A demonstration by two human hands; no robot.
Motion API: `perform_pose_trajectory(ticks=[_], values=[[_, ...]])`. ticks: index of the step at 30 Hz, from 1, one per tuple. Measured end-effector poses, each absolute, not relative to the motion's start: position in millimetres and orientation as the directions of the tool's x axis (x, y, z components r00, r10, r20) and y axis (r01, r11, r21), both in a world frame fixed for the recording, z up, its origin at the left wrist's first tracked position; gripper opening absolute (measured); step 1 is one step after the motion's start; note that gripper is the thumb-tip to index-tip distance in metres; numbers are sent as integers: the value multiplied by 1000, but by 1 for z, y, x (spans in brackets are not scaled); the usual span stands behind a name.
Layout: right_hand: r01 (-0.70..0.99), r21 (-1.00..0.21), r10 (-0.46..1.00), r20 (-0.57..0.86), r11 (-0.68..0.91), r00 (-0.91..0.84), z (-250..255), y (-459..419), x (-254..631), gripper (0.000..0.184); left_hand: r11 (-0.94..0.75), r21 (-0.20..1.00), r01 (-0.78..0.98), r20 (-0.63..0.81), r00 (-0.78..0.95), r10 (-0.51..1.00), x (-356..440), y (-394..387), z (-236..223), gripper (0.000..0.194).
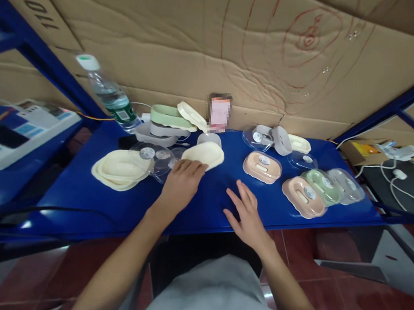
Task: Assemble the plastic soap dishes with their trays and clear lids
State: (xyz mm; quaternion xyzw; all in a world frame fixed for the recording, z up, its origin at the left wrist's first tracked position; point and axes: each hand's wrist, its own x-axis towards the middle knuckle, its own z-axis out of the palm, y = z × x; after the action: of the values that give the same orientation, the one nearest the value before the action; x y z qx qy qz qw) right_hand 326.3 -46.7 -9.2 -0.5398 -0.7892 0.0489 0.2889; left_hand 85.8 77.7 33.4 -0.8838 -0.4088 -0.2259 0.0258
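Note:
In the head view my left hand [181,185] grips the near edge of a cream oval plastic tray [207,154] with its fingers closed. My right hand [245,211] is empty, fingers spread, just above the blue table. Left of my left hand lie several stacked cream trays [118,170] and some clear plastic lids [159,163]. Beyond the held tray stands a small grey piece [210,138], partly covered by it. A pink lidded box [262,166] with a round sticker sits beyond and right of my right hand.
Farther right are a second pink box [302,197], a green box [322,186] and a grey box [346,185]. Green and grey oval shells [168,117] and a water bottle [111,98] stand at the back left. A phone-like object [220,112] leans against the cardboard [184,42].

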Motion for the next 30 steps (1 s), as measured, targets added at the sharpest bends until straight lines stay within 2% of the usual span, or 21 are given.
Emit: perform_pose_trajectory(ticks=[3, 7, 10, 13, 15, 17, 20, 22, 26, 30], values=[[845, -358, 880, 412, 396, -238, -10, -48, 327, 64, -775, 199, 600, 474, 634, 612, 85, 32, 22, 38], [827, -342, 881, 329, 447, -341, -7, -45, 325, 41, -786, 310, 535, 459, 639, 617, 72, -3, 13, 38], [809, -354, 877, 300, 469, -376, -5, -43, 323, 34, -648, 365, 668, 482, 460, 745, 40, 5, 13, 46], [813, -357, 878, 318, 461, -358, -5, -42, 322, 32, -428, 334, 840, 563, 186, 805, -6, 26, 16, 53], [813, -362, 879, 328, 456, -347, -6, -42, 322, 32, -306, 288, 907, 542, 109, 833, -30, 36, 16, 58], [811, -367, 878, 334, 455, -342, -6, -42, 322, 31, -264, 277, 924, 520, 87, 849, -38, 39, 16, 59], [811, -368, 877, 338, 456, -340, -7, -42, 321, 32, -360, 239, 902, 571, 169, 803, -16, 40, 18, 54], [810, -371, 879, 335, 454, -339, -6, -42, 321, 32, -462, 188, 867, 553, 295, 779, 16, 45, 23, 49], [817, -374, 885, 335, 439, -322, -6, -43, 321, 32, -618, 85, 782, 375, 550, 747, 87, 74, 39, 48], [818, -426, 896, 384, 387, -224, -7, -45, 324, 39, -579, 10, 815, 205, 565, 799, 128, 100, 46, 39]])
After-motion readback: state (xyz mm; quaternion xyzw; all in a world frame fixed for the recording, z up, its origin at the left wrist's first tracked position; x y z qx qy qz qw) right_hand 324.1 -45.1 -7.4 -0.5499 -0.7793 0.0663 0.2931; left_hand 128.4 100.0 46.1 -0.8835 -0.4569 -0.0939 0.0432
